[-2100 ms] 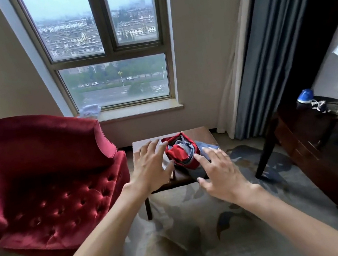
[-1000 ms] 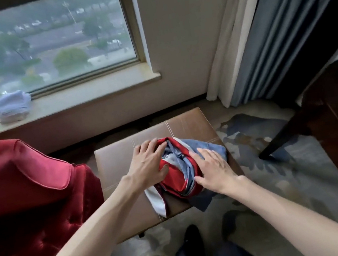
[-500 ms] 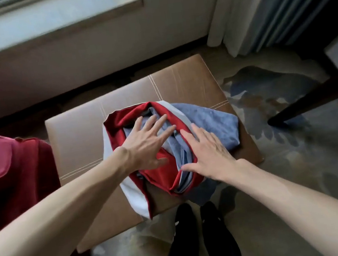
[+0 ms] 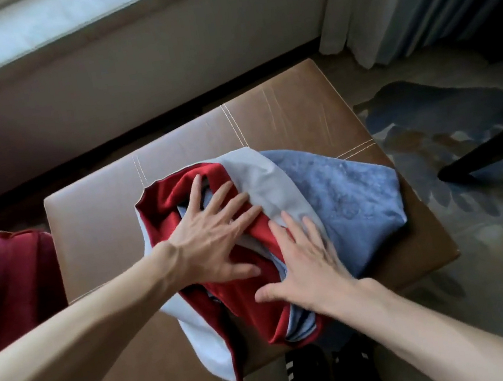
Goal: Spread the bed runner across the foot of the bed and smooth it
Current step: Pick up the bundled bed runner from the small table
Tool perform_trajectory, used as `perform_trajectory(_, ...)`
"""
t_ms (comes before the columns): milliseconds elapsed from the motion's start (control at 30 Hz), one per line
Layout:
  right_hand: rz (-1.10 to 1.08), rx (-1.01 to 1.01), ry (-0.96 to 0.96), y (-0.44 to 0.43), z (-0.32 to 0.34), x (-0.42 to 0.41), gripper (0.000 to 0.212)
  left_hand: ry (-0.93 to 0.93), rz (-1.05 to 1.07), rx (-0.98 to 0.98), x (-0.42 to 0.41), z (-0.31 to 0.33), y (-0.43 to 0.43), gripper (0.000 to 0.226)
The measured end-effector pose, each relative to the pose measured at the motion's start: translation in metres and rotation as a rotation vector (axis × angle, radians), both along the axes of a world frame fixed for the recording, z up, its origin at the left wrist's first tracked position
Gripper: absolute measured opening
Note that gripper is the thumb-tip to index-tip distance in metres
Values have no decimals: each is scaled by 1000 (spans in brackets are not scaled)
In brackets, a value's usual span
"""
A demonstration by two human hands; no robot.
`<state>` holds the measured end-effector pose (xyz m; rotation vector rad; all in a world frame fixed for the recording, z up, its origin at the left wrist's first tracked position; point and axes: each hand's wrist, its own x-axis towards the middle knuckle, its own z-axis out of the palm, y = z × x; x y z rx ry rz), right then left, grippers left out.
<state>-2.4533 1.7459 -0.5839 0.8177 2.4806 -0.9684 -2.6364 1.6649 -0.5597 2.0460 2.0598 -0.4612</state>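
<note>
On the leather stool surface (image 4: pixel 100 221): bunched bed runner (image 4: pixel 343 195), no bed in view. Left hand (image 4: pixel 208 240) and right hand (image 4: pixel 311 263) have dropped from hovering to flat on it, fingers spread, gripping nothing, so pickup looks barely started. Runner's near fold overhangs the front edge; red armchair (image 4: pixel 4 282) crowds the left, carpet (image 4: pixel 500 249) open to the right.

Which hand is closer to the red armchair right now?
Left. The left hand presses the red side of the bed runner, nearer the armchair; the right hand rests beside it, farther off.
</note>
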Motion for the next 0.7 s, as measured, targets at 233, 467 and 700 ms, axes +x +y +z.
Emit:
perform_trajectory(233, 205, 216, -69, -27, -5, 2, 142, -74, 49, -106, 5, -21, -49, 141)
perform_trajectory(467, 184, 315, -116, -39, -17, -7, 138, -45, 107, -41, 16, -38, -43, 140)
perform_trajectory(700, 148, 365, -136, -42, -23, -15, 106, -96, 217, 52, 23, -39, -34, 84)
